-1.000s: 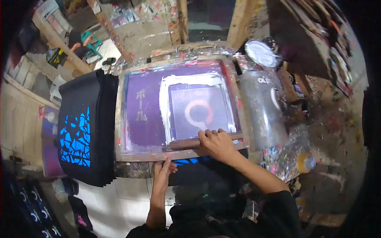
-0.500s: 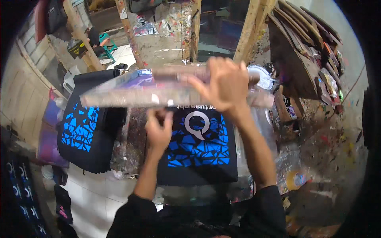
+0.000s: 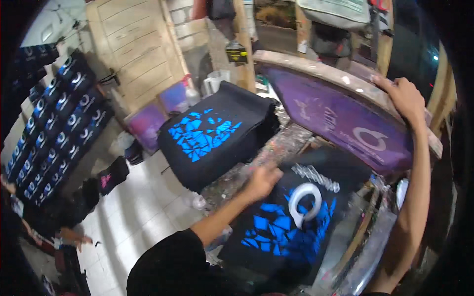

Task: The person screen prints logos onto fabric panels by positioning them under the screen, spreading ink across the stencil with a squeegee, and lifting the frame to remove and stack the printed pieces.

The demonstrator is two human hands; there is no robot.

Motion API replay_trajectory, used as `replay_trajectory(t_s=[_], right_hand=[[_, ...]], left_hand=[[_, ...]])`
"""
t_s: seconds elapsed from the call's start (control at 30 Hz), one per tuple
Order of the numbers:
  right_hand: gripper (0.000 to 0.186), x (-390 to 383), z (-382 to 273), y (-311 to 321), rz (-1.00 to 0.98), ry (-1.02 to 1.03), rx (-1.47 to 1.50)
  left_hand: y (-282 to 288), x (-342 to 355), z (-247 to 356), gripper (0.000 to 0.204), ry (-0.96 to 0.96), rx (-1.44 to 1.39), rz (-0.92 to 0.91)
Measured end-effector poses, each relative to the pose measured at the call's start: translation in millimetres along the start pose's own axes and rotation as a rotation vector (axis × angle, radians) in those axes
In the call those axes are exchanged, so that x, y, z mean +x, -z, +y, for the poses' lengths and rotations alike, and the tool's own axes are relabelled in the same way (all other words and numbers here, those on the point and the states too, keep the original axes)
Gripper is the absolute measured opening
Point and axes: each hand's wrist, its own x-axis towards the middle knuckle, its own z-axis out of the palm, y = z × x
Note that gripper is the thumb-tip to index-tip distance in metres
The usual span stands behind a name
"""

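My right hand (image 3: 402,96) grips the top of a raised wooden screen frame (image 3: 331,69) with purple mesh (image 3: 326,116). My left hand (image 3: 264,180), smeared by motion, is by the left edge of a black fabric panel (image 3: 343,165) printed with blue shards (image 3: 266,227) and a white ring emblem (image 3: 313,204); its fingertips are unclear. Left of this panel lies a thick stack of black panels (image 3: 232,108) with blue shard prints.
Printed black panels (image 3: 69,128) hang at the left, with another person's hand (image 3: 76,237) below them. Behind the stack are a wooden door (image 3: 128,59), purple screens (image 3: 145,123) and white plastic chairs (image 3: 215,79). A clear plastic sheet (image 3: 370,246) lines the work table's right side.
The screen has swung up from lying flat, uncovering the printed panel. My right hand has risen with it; my left hand has left the frame's front edge. The view has turned left.
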Motion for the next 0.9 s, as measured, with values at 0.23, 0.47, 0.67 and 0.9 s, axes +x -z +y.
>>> replay_trajectory(t_s=[0.23,0.47,0.67,0.9], right_hand=[[0.093,19.3,12.6,4.9,-0.035,0.025,0.034],[0.089,11.4,-13.1,7.8,0.070,0.084,0.085],[0.089,8.9,-10.9,6.9,-0.091,-0.013,-0.012],[0.085,79.7,50.1,-34.0,0.019,-0.035,0.080]], left_hand=[[260.6,-12.5,-72.3,0.036,0.146,-0.507,1.153],[260.0,8.2,-213.7,0.062,0.248,-0.696,1.552],[102.0,-52.4,-116.3,0.068,-0.021,-0.023,1.163],[39.0,-83.8,-170.7,0.044,0.020,0.202,0.169]])
